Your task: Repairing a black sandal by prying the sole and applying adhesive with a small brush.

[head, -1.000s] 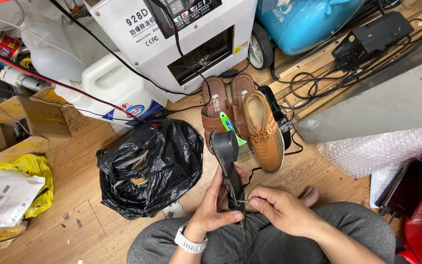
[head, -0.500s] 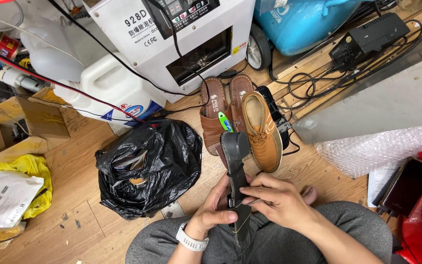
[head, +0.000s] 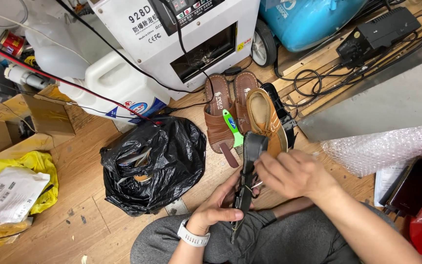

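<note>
- Black and slim, the shoe sole piece [head: 246, 183] had swung from a second ago: then it stood nearly straight up from the lap, now its rounded top leaned a little right, toward the tan shoe [head: 265, 120].
- Left hand [head: 219, 208], watch [head: 193, 235] on the wrist, was clenched around the lower half, thumb laid across the front.
- Right hand [head: 294, 173] had climbed from the base to the upper part; its fingers pinched the edge, and I could not tell what, if anything, sat between them.
- My read: work had moved up toward the rounded end.
- Long axis ran near-vertical in view, narrow end down at the knees, held above the wooden floor [head: 81, 215], beside the black rubbish bag [head: 152, 164] and brown sandals [head: 219, 115].
</note>
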